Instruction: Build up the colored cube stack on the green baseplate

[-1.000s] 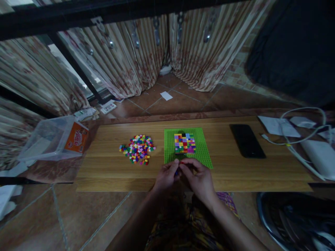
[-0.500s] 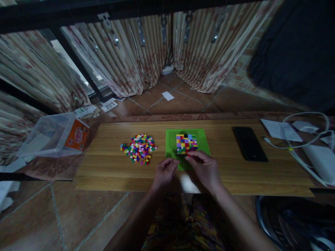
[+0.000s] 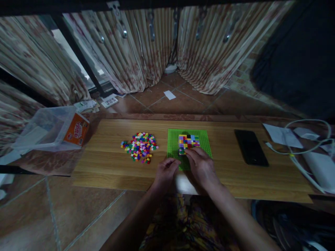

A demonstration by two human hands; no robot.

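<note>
At far left, a clear plastic bin (image 3: 49, 122) is seen on the floor, an orange label (image 3: 77, 129) stuck on its end. Some papers (image 3: 85, 105) are left just behind it, and a small printed card (image 3: 109, 101) beside those. Striped curtains (image 3: 146, 52) are hung across the back.

The wooden worktop (image 3: 104, 170) is laid out lengthwise. On its left part, small mixed-colour bricks are heaped in a loose pile (image 3: 141, 146), some scattered at the pile's near edge. Next, the left hand (image 3: 166, 170) is held over the near part of the worktop, at the board's near left corner; its fingers are drawn in narrow, thumb to forefinger. Whether a brick is pinched there cannot be told.

The green studded board (image 3: 205, 139) is placed near the middle. Bricks are set on it side by side in a multicoloured block (image 3: 186, 139), with green studs left bare around it. The block's near right part is covered by the right hand (image 3: 202, 165), fingers bent down onto the near edge; gap and any held brick are hidden, cannot be told.

Further right, a black phone (image 3: 251, 147) is laid flat, well apart from the board. At far right, a white cable (image 3: 309, 170) is looped near a white sheet of paper (image 3: 277, 134).
</note>
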